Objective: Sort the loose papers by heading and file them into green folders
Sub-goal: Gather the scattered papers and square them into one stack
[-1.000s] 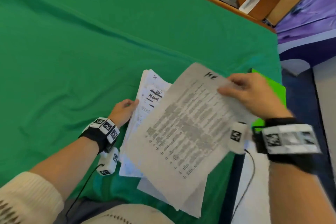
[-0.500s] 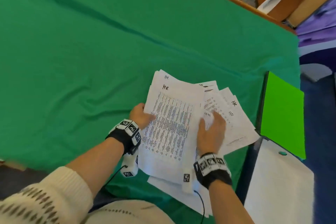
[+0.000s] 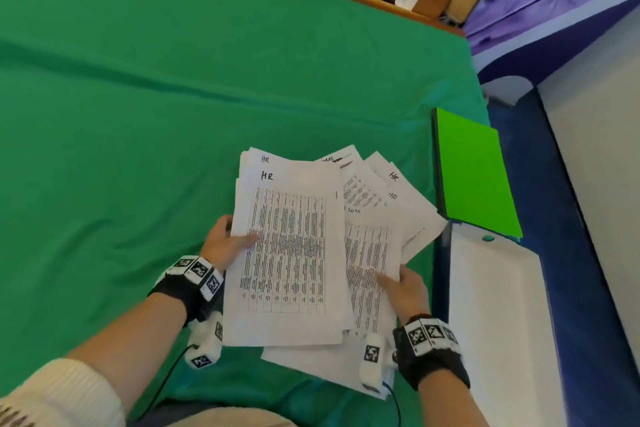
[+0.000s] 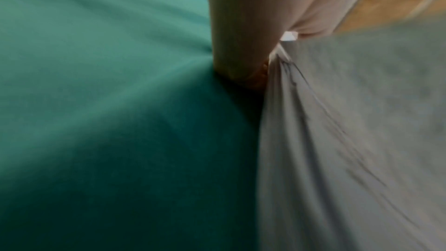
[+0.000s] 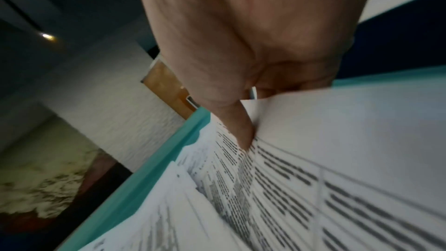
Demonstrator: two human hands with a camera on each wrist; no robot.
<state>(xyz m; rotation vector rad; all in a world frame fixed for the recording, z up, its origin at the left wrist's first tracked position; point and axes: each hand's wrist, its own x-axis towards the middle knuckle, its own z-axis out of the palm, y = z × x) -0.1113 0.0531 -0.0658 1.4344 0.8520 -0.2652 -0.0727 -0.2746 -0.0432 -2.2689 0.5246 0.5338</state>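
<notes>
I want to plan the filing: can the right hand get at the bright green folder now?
Probably yes, once freed: the right hand now pinches fanned papers, but the green folder lies uncovered on that side, nothing between.

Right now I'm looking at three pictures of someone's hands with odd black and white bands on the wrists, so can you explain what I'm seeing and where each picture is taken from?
No machine here: a person is sorting papers with bare hands. The checkered bands mark the wrists, and each carries a small camera.

The wide picture comes from a camera on the head, looking down. The other two look along each hand, so they are close and blurry.

A green cloth covers the table. The left hand grips the left edge of a stack of papers whose top sheet is headed "HR". The right hand pinches fanned papers beside it, its thumb on top. A bright green folder lies closed at the right edge.
</notes>
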